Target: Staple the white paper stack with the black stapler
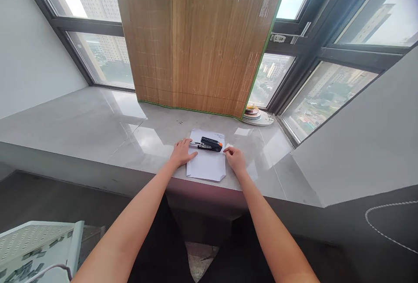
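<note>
A stack of white paper (205, 165) lies on the grey sill, with some of its corners bent. On its upper half rests a black stapler (211, 143) with an orange piece at its right end; a silver part sticks out to the left. My left hand (183, 152) lies at the paper's left edge, fingers and thumb apart, fingertips near the silver part. Close to the paper's right edge, my right hand (235, 159) has its fingers pinched together, palm down. Whatever sits in that pinch, if anything, is too small to make out.
A bamboo blind (202, 43) hangs in front of the window down to the sill (98, 130). Stacked plates (257, 117) stand in the back right corner. At lower left is a white perforated rack (42, 248). A twisted cord (388, 205) hangs at right.
</note>
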A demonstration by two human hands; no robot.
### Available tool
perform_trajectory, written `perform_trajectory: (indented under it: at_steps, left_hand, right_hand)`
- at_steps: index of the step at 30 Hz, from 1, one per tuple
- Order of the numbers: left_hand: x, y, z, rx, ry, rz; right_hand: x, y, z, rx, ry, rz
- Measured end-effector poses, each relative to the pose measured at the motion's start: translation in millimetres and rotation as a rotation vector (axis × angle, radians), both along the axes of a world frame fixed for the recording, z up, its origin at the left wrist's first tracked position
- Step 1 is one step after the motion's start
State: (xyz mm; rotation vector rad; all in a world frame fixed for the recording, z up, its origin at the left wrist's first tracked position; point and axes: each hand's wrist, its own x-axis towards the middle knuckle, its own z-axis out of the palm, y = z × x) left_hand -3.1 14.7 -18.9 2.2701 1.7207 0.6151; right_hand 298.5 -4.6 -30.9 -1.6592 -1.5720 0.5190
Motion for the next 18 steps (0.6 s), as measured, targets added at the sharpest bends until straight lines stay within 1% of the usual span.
perform_trajectory:
  at_steps: [4,7,18]
  left_hand:
    - [-2.5,1.2,-2.1,-0.002,-0.041,-0.007]
    - [-2.9,2.7,-3.8,0.011,-0.061,0.003]
    - [-3.6,4.6,-6.9,-0.002,-0.045,0.006]
  right_hand:
    - [-0.4,3.2,-2.5,0.006,0.036,0.008]
    - [-0.7,6.4,-4.1,0.02,0.056,-0.012]
    - [-3.5,8.2,-2.1,0.089,0.162,-0.01]
